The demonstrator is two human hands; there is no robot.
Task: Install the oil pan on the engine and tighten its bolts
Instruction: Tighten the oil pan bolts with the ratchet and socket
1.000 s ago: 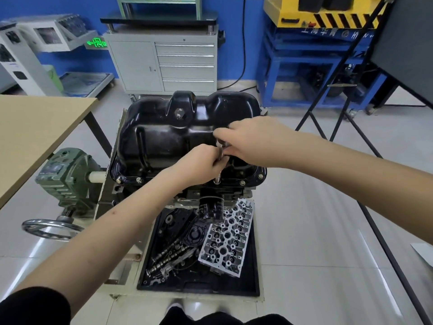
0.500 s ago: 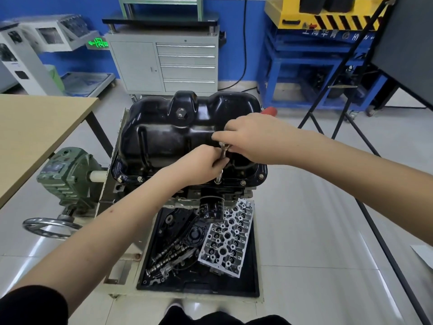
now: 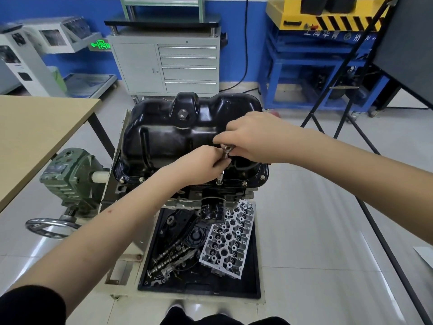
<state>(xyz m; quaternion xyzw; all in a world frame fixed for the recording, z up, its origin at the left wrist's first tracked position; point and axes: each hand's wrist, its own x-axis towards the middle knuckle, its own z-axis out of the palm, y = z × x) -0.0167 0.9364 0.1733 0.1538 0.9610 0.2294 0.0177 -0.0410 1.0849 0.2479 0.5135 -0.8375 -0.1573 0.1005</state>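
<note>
Fingers (image 3: 221, 161) curled round socket wrench (image 3: 224, 158)

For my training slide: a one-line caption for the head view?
Both hands, left hand and right hand, grip a socket wrench on a front flange bolt of the black oil pan.

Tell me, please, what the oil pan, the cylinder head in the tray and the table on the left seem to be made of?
Oil pan: likely pressed steel, glossy black paint; highlights run over its stamped ribs.
Cylinder head: probably cast aluminium, bare matte silver-grey with machined bores.
Table: wood or wood-look laminate top, matte tan; dark legs, likely metal.
</note>
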